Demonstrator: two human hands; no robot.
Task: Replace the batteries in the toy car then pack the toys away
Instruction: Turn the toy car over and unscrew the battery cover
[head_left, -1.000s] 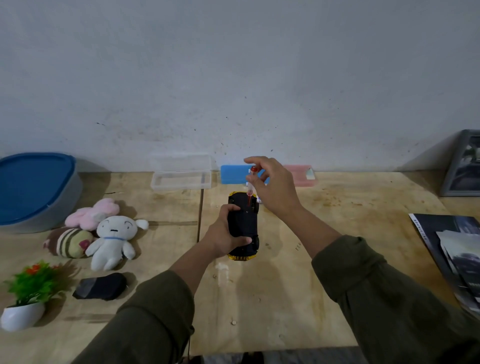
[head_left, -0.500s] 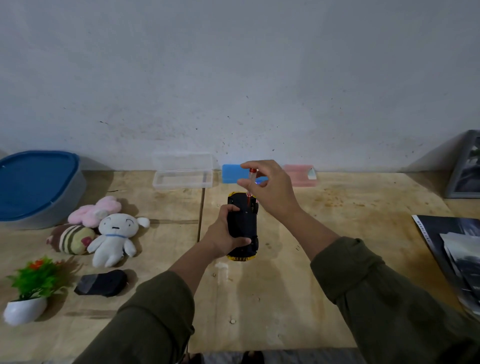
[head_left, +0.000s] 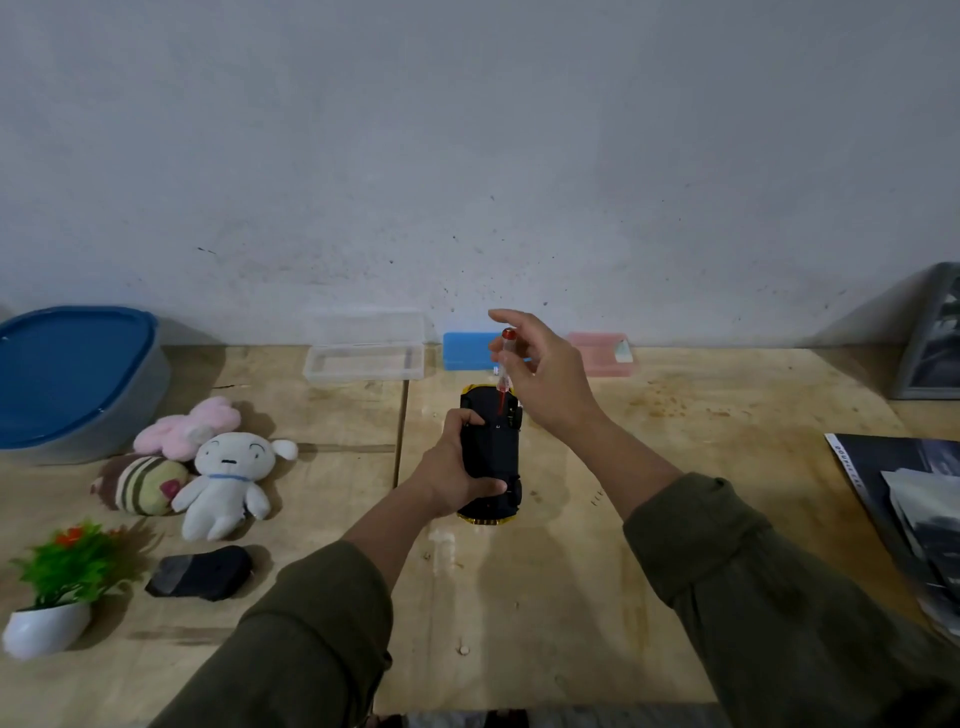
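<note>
The left hand (head_left: 451, 480) grips an upturned toy car (head_left: 491, 451) on the table (head_left: 571, 571). Above the car's far end, the right hand (head_left: 545, 379) pinches an upright screwdriver (head_left: 505, 364), tip on the car's underside. Plush toys (head_left: 208, 462) lie well left.

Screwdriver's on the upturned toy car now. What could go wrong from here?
1. The right hand holds the screwdriver only lightly at its top, index finger lifted; the tip may slip off the toy car.
2. Only the left hand steadies the car, so it might twist under torque.
3. A freed screw could roll across the table; nothing sits nearby to catch it.
</note>
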